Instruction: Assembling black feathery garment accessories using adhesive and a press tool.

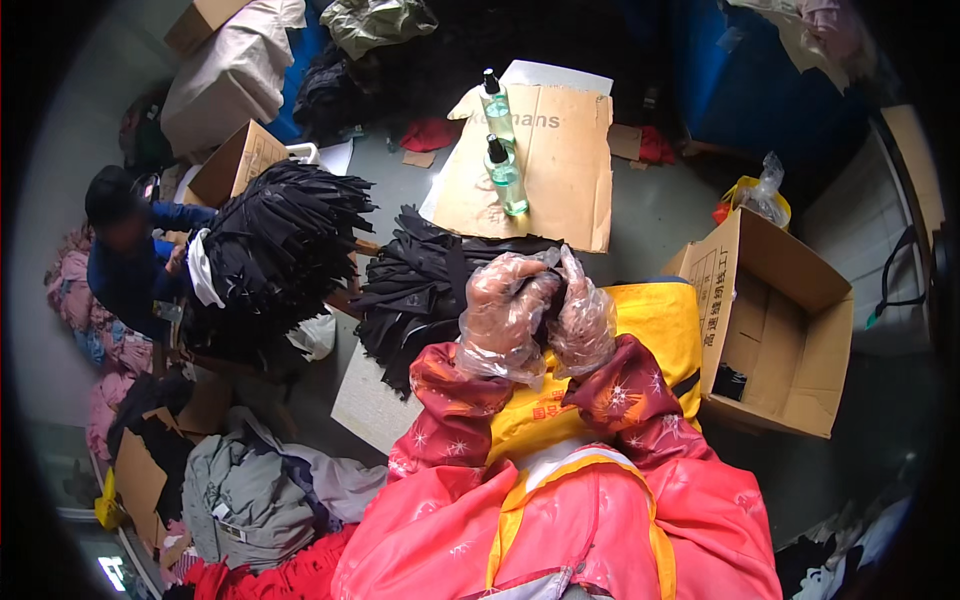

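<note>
My left hand (503,305) and my right hand (584,315), both in clear plastic gloves, meet in front of my chest with fingers curled and closed. Between them shows a small dark piece that looks like a black fabric strip (546,318); most of it is hidden. Just beyond and left of my hands, a heap of black fabric strips (405,290) spreads over a low surface. A yellow apron (652,325) covers my lap beneath my wrists. Two clear spray bottles with black tops, the nearer one (508,185) holding pale green liquid, stand farther away on a flattened cardboard sheet (565,170).
At the right stands an open cardboard box (785,330) with a little black material inside. A co-worker (135,250) at the left handles a large bundle of black strips (275,240). Grey clothes (250,500) and red cloth (285,578) lie at lower left.
</note>
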`<state>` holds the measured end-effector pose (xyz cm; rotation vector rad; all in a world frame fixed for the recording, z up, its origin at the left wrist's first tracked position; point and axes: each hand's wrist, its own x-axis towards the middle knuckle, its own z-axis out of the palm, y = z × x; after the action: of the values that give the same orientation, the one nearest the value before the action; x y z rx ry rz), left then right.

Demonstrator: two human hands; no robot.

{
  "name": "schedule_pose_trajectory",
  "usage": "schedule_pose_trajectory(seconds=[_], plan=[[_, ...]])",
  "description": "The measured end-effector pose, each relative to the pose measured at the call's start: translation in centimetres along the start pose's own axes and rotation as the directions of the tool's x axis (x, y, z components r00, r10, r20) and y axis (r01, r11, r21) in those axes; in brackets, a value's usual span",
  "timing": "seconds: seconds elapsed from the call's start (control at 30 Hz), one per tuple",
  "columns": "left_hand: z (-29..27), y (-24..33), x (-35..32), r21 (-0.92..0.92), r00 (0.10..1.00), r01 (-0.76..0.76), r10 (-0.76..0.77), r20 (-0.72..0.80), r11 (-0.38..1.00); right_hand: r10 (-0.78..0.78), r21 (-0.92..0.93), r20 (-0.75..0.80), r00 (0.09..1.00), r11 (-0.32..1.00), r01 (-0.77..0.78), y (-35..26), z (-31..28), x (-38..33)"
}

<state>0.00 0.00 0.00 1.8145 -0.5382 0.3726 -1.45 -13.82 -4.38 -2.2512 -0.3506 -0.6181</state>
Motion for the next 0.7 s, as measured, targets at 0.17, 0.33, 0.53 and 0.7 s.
schedule_pose_trajectory(seconds=[0.17, 0.33, 0.53, 0.7], plan=[[-1.1, 2.2, 0.4, -0.470, 0.899, 0.347, -0.431, -0.081, 0.812, -0.052, 0.181, -0.041, 0.998, 0.982, 0.058, 0.2, -0.3, 0.7], [-2.6, 3.0, 0.4, 0.144, 0.999, 0.027, -0.030, 0.016, 0.989, 0.086, 0.670, 0.112, 0.990, 0.729, -0.140, -0.1, 1.1, 0.6], [0.1, -0.3, 0.3, 0.293, 0.930, -0.300, 0.347, -0.123, 0.908, 0.071, 0.576, 0.256, 0.964, 0.789, -0.211, -1.1, 1.6, -0.7], [1.7, -3.0, -2.7, 0.487, 0.907, -0.277, 0.393, -0.151, 0.828, -0.074, 0.467, 0.232, 0.970, 0.883, -0.044, -2.4, 2.4, 0.4]])
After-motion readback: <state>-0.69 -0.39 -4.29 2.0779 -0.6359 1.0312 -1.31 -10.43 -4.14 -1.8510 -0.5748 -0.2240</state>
